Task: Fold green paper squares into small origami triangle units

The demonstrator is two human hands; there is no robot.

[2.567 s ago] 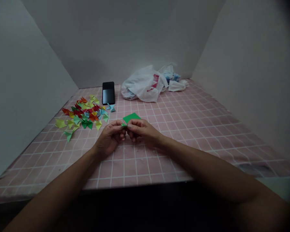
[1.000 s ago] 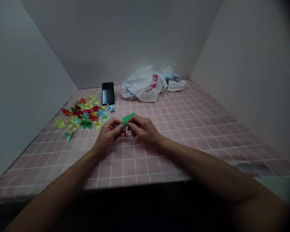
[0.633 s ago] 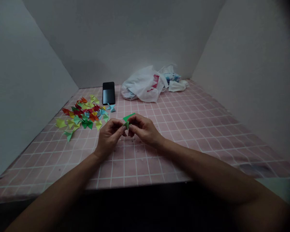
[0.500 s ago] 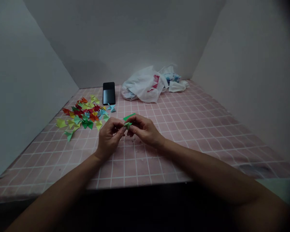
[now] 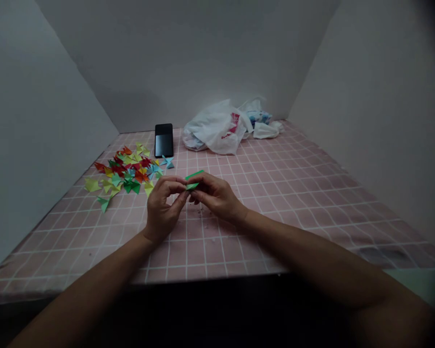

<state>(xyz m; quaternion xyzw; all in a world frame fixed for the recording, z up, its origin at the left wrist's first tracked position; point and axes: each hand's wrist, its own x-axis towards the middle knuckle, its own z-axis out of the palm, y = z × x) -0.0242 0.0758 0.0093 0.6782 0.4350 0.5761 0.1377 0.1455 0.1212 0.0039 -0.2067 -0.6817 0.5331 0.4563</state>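
A small piece of folded green paper [image 5: 192,186] is pinched between my two hands above the table. My left hand [image 5: 165,203] grips its left side with thumb and forefinger. On the other side, my right hand [image 5: 215,197] holds it between thumb and fingers, which hide part of it. Just behind the fingertips a darker green sheet of paper [image 5: 195,174] shows, partly covered by the right hand. To the left lies a pile of folded paper pieces [image 5: 126,169] in red, orange, yellow, green and blue.
A black phone [image 5: 164,141] lies behind the pile. Crumpled white plastic bags [image 5: 217,126] rest near the back wall. A pink checked cloth [image 5: 275,193] covers the table, with walls on the left, right and back. Tiny scraps lie under my hands.
The green paper between my fingers has turned and now looks flatter, with no pointed tip rising. My fingers have shifted slightly around it; the pile and phone stay put.
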